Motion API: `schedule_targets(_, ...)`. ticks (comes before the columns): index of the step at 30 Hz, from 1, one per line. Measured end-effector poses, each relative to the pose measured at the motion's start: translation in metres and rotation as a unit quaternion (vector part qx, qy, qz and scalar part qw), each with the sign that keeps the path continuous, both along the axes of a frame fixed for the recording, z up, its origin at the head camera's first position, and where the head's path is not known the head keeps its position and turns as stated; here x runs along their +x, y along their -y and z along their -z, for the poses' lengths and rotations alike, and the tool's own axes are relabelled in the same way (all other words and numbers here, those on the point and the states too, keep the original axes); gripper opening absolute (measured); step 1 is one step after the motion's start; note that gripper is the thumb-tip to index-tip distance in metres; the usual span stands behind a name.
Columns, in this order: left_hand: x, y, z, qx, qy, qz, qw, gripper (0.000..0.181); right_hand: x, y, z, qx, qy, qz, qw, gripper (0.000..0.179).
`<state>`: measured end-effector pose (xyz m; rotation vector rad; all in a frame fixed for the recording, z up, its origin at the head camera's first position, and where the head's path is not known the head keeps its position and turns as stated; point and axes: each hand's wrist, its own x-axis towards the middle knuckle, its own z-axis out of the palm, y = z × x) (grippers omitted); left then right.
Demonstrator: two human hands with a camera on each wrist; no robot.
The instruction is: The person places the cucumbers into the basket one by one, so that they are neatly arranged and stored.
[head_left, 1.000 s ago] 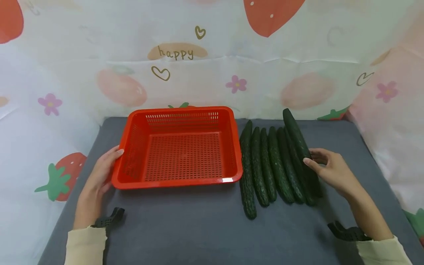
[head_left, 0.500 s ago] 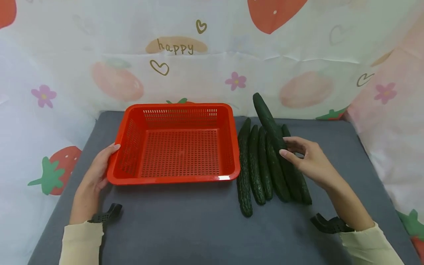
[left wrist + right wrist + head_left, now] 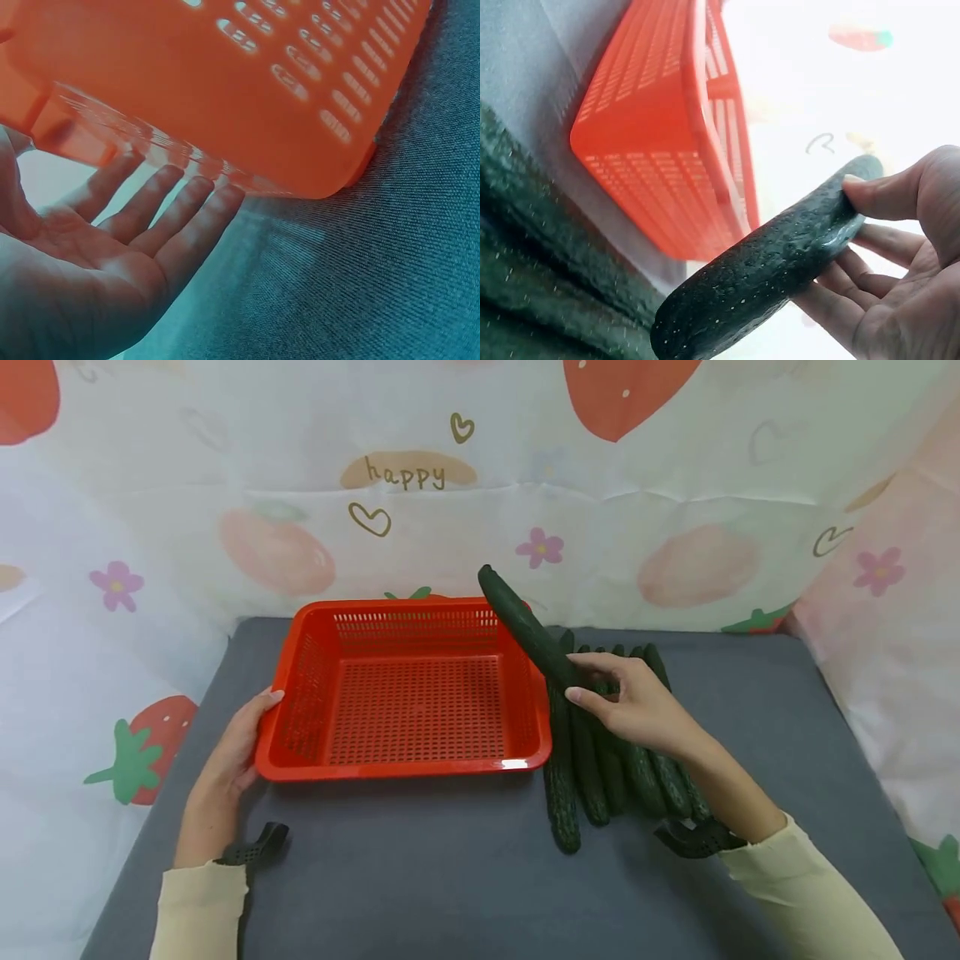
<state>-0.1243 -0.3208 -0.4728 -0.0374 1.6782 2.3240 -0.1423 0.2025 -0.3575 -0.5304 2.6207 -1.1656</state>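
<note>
- The long, dark-green, bumpy-skinned cucumber has just travelled leftward in the person's right hand; its far end now crosses the right rim of the rectangular red plastic basket in the head view.
- For the work in hand, I judge this to be the middle of a carry: the cucumber is up off the table but not lying on the basket's mesh floor. Whether it touches the rim, I cannot tell.
- The right thumb presses one side of the cucumber and the fingers support the other, pinching it between them. It slants, far end raised and pointing left.
- The left hand's thumb rests over the basket's left rim, with its fingers slightly apart and their tips against the outer side, so the rim is pinched.
- The row of whole, dark-green cucumbers lies side by side on the grey cloth-covered table, just right of the basket and partly hidden by the right forearm.
- Compared with one second ago, when the held cucumber was at the row's right end, it has swept across the others. Half a second ago it was above the row. The basket and left hand look essentially unmoved.
</note>
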Motion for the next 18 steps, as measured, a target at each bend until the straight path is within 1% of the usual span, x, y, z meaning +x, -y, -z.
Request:
schedule_targets(5,0.002,-0.005,0.003,-0.011,0.031,-0.015,0.9993,0.023,-0.002,0.017,-0.002,0.000,-0.027,-0.016,0.9995,0.049)
schedule_targets(7,0.002,-0.006,0.003,-0.017,0.038,-0.021,0.9989,0.024,-0.003,0.025,-0.003,-0.004,-0.032,-0.026,0.9991,0.048)
schedule_targets(10,0.003,-0.005,0.001,-0.012,0.047,-0.027,0.9985,0.026,-0.006,0.036,-0.006,-0.006,-0.044,-0.039,0.9983,0.047)
schedule_targets(13,0.002,-0.004,-0.002,-0.010,0.048,-0.029,0.9984,0.027,-0.008,0.048,-0.010,-0.005,-0.062,-0.048,0.9969,0.046)
schedule_targets(18,-0.001,-0.004,-0.008,-0.002,0.035,-0.021,0.9992,0.026,-0.010,0.069,-0.016,0.020,-0.098,-0.065,0.9928,0.043)
